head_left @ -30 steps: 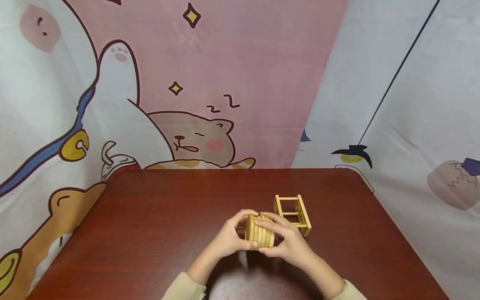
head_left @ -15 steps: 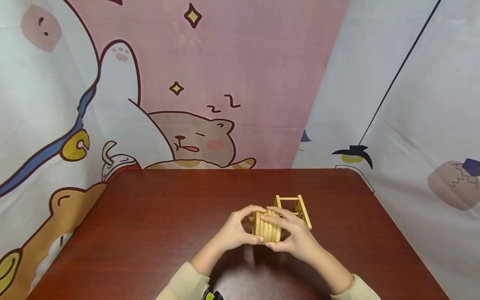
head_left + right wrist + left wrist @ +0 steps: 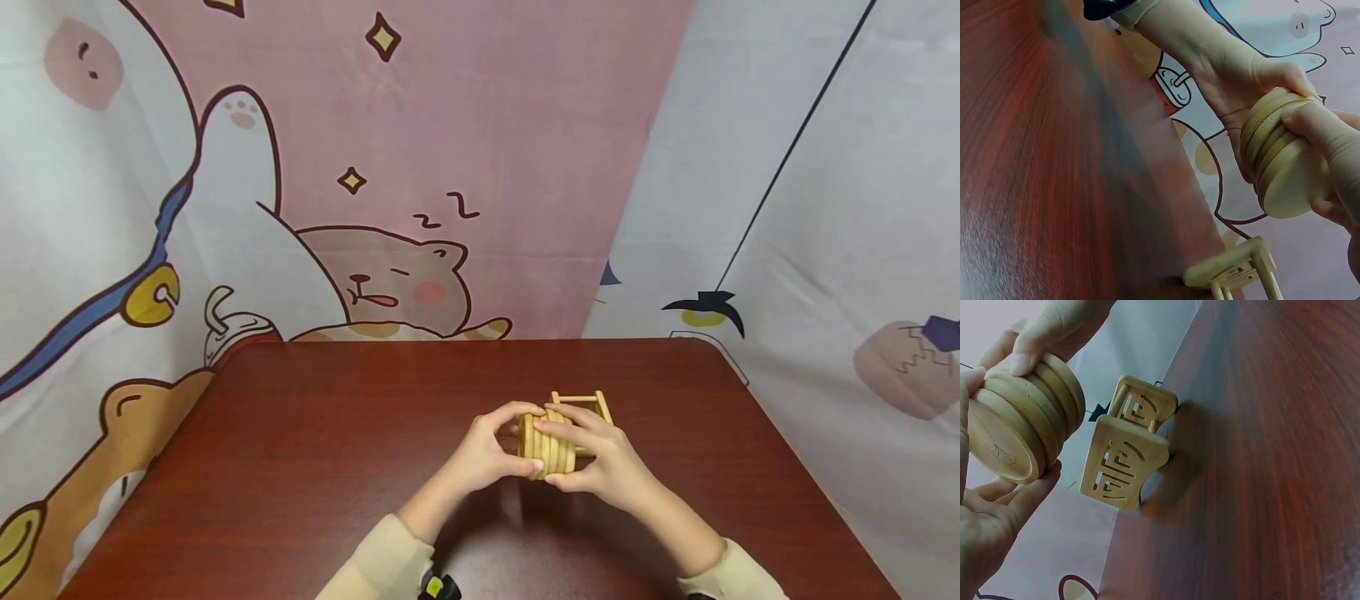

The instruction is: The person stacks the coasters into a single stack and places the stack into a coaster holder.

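Observation:
A stack of several round wooden coasters (image 3: 549,447) is held on edge above the table between both hands. My left hand (image 3: 483,454) grips the left end, thumb below and fingers over the top. From the right, my right hand (image 3: 611,458) grips the same stack the same way. A carved leaf pattern shows on the end coaster (image 3: 1004,447) in the left wrist view; the opposite end face (image 3: 1294,184) looks plain in the right wrist view. Just behind the hands stands a wooden coaster rack (image 3: 1124,464) with cut-out side panels, partly hidden by the right hand in the head view.
The dark red-brown table (image 3: 337,467) reaches back to a cartoon-printed cloth (image 3: 525,167) hanging behind it. More white cloth (image 3: 825,292) hangs along the right side. A dark band (image 3: 441,586) sits by the left sleeve.
Both hands have carried the coaster stack forward and to the right, toward the rack, which is now more covered in the head view. The grip on the stack looks the same.

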`<state>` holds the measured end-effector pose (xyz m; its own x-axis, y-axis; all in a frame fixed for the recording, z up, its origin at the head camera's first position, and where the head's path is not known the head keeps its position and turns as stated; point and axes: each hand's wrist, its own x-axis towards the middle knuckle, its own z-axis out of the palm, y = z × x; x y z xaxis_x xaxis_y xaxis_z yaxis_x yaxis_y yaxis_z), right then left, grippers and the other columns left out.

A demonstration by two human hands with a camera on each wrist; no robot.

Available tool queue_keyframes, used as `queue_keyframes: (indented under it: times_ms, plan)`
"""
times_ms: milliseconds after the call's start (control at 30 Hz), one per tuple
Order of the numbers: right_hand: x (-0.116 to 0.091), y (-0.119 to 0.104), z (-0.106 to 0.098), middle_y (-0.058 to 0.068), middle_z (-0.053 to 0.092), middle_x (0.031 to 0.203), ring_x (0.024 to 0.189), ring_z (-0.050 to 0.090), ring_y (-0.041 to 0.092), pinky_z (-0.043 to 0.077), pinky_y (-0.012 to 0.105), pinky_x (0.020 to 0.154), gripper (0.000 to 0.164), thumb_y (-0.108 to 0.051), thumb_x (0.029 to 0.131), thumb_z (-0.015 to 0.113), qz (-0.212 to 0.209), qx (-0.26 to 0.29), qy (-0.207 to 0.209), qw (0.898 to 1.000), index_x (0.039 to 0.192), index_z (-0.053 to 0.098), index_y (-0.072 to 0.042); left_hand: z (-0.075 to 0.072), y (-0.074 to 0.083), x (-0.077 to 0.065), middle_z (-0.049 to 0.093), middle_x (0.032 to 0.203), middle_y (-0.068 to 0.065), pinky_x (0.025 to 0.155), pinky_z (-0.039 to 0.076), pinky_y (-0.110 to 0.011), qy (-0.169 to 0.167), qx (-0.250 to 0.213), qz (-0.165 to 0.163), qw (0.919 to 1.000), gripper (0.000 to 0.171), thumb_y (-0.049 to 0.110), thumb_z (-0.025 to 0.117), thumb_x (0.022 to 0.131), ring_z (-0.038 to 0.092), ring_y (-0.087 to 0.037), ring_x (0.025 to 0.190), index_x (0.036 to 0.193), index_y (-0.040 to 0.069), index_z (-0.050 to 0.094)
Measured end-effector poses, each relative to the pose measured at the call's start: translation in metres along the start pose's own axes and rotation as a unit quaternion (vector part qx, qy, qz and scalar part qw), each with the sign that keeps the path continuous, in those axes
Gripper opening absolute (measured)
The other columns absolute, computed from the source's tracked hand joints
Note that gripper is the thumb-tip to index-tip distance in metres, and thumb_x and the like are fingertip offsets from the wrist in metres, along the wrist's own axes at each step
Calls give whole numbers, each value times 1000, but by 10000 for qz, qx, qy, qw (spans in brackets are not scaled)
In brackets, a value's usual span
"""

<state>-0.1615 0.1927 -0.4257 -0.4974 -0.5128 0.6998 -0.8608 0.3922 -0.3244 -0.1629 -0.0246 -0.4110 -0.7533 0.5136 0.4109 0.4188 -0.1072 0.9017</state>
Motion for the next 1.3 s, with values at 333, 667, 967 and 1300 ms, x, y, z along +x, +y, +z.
queue_keyframes:
  times_ms: [333,667,967,1300]
  plan:
    - [3,11,-10,14,58,126,111,57,29,38,52,97,57,-25,66,85,198,34,-133,9997,120,68,-15,5,2,13,55,112,-17,75,53,-42,222,249,127,9994,55,-12,75,68,63,-21,92,120,-6,57]
    - [3,32,-17,15,60,123,105,58,31,42,23,91,48,-37,77,78,-431,-107,83,9990,118,69,-13,10,-8,26,56,118,-20,80,51,-47,164,179,106,9996,55,-11,75,71,62,-27,98,122,-6,56]
    - [2,43,-29,15,60,123,110,56,30,40,25,94,55,-36,71,83,-80,-100,-320,9994,120,69,-16,16,-18,37,55,117,-20,78,52,-42,220,35,184,9996,55,-13,75,71,63,-28,97,122,-7,54]
    - [-1,57,-38,20,59,123,109,56,35,38,20,95,65,-12,56,91,-59,189,-334,9992,118,69,-9,27,-55,52,57,117,-12,75,53,-40,515,205,139,9984,58,-7,80,70,63,-21,92,123,4,58]
